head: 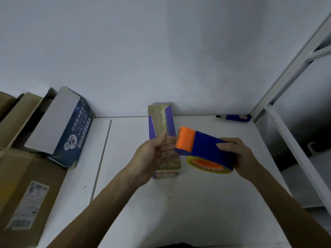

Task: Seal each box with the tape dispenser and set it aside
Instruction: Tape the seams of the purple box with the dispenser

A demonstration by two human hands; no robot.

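Observation:
A long narrow purple box (161, 122) with brown tape along its top lies on the white table (197, 203), pointing away from me. My left hand (152, 156) grips its near half from the left side, thumb on top. My right hand (236, 156) holds the blue and orange tape dispenser (204, 149) just right of the box. The dispenser's orange cutter end touches the box's right edge. A yellowish tape roll shows under the dispenser.
A dark blue printed box (71, 135) with an open white flap leans at the left. Brown cardboard boxes (26, 190) stand around it. A blue tool (236, 118) lies at the back right by a white metal frame (286, 133).

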